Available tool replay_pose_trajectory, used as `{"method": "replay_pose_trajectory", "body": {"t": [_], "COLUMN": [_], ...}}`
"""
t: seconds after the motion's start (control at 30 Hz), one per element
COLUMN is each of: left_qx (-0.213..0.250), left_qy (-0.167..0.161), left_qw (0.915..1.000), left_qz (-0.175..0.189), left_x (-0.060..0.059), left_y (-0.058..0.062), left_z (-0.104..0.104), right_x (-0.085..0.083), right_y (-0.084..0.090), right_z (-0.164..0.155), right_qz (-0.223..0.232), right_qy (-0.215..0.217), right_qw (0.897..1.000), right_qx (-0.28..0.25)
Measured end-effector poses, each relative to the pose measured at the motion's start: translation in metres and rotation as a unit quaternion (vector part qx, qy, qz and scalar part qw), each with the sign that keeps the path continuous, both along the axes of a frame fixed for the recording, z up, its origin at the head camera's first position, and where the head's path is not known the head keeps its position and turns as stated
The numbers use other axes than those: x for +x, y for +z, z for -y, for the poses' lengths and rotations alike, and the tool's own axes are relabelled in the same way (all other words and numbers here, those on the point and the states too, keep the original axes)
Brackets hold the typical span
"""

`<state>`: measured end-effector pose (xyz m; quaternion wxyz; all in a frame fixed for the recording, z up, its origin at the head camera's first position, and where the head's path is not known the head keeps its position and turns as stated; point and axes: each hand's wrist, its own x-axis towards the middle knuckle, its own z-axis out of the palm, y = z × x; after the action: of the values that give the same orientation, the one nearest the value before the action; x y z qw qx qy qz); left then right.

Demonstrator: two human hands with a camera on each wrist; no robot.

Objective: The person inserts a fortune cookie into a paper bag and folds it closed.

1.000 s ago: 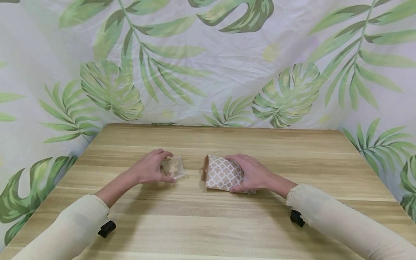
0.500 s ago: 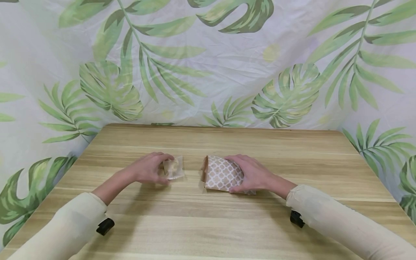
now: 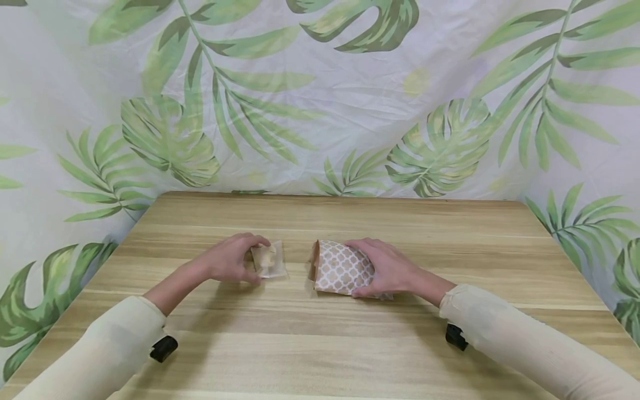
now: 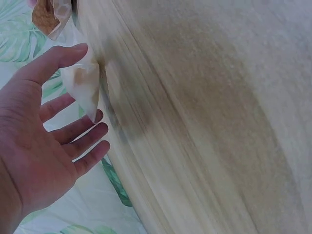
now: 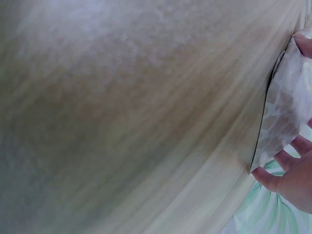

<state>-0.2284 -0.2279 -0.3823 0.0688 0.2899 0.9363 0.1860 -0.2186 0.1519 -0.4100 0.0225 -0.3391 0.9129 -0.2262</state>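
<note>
From the head view, a patterned paper bag (image 3: 342, 268) lies on its side near the middle of the wooden desk (image 3: 320, 344), mouth facing left. The right hand (image 3: 387, 266) curls over the bag's closed end and grips it. Just left of the bag's mouth, with bare desk between, the left hand (image 3: 230, 259) pinches a small clear packet (image 3: 270, 260). A leaf-print cloth (image 3: 320, 94) hangs behind the desk.

In the left wrist view, the left hand (image 4: 44, 141) has thumb and fingers on the packet (image 4: 85, 87), the bag (image 4: 48, 14) beyond.

In the right wrist view, fingertips (image 5: 303, 44) clasp the bag (image 5: 285, 107).
</note>
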Motion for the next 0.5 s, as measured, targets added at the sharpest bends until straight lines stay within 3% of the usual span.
{"method": "replay_pose_trajectory", "body": {"t": [0.5], "left_qx": [0.069], "left_qy": [-0.002], "left_qw": [0.9971], "left_qz": [-0.032], "left_x": [0.002], "left_y": [-0.002], "left_z": [-0.014], "right_x": [0.000], "right_y": [-0.001], "right_z": [0.000], "right_qz": [-0.001], "right_qy": [0.000], "right_qw": [1.000], "right_qx": [-0.002]}}
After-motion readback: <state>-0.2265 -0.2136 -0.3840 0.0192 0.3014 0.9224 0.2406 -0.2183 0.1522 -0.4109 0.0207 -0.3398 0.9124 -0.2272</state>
